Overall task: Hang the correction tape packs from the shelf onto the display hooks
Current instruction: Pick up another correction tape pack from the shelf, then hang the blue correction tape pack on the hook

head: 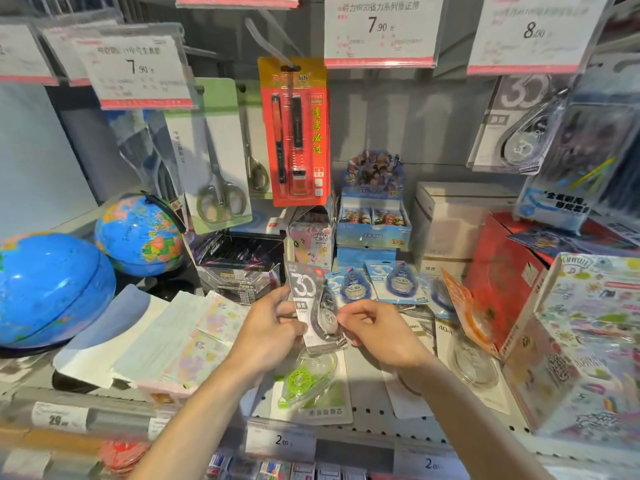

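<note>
Pinching a grey pack [313, 303] from both sides: left hand [273, 327] with thumb and fingers curled round its left edge, right hand [374, 327] nipping the right edge near the blister. Held upright just above the shelf [398, 415], hang-hole end up, well below any hook. Pick-up step seemingly done; hanging not yet begun. Next move likely calls for lifting the pack up and right toward the hook under the 8.00 tag [533, 31], where a matching grey pack [512, 133] hangs, and threading the hole over the hook tip. Directly beneath the fingers, a green pack [308, 379] flat on the shelf; just beyond the fingertips, blue packs [398, 280] leaning in a row; right of the right hand, an orange pack [471, 311] tilted against a red box [502, 271]. Further back, an open blue box [374, 226] holding card packets, a closed white carton [446, 220]. Far left, two globes [138, 233].
</note>
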{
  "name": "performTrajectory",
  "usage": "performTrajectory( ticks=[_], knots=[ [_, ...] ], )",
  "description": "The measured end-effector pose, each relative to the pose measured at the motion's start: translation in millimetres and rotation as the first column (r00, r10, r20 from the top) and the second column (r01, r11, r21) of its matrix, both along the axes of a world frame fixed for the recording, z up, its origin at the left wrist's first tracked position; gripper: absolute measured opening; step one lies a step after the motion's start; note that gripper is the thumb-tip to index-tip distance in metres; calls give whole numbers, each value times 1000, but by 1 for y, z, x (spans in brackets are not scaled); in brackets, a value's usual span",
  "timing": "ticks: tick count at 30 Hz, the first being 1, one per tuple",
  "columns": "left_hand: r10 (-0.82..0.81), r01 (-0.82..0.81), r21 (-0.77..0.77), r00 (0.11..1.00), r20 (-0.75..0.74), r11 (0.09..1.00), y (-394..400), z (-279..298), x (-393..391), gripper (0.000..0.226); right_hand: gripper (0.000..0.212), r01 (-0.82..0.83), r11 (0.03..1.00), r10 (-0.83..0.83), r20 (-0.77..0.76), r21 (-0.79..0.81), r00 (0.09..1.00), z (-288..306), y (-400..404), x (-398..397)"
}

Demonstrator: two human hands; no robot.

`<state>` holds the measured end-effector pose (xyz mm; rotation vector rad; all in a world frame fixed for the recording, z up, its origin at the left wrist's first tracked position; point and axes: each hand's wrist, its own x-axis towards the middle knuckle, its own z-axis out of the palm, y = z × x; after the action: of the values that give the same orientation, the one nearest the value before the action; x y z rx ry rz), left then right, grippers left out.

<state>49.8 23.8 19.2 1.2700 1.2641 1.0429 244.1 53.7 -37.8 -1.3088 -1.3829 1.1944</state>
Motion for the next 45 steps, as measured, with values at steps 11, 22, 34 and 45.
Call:
performTrajectory(
  ticks=[11,22,34,45],
  knots=[
    [-30,26,72,998,51,997,0,9,-22,48,33,20,999,-33,-347,-42,937,30,-15,-5],
    [-97,90,244,995,17,966,18,14,8,13,39,107,981,-101,-47,162,994,61,-30,21],
    [-36,35,227,999,-1,973,26,11,0,14,54,199,947,-320,764,251,560,52,27,49],
    [9,-9,238,1000,-2,971,28,7,-6,17,73,254,960,-262,708,120,656,49,25,50]
  ],
)
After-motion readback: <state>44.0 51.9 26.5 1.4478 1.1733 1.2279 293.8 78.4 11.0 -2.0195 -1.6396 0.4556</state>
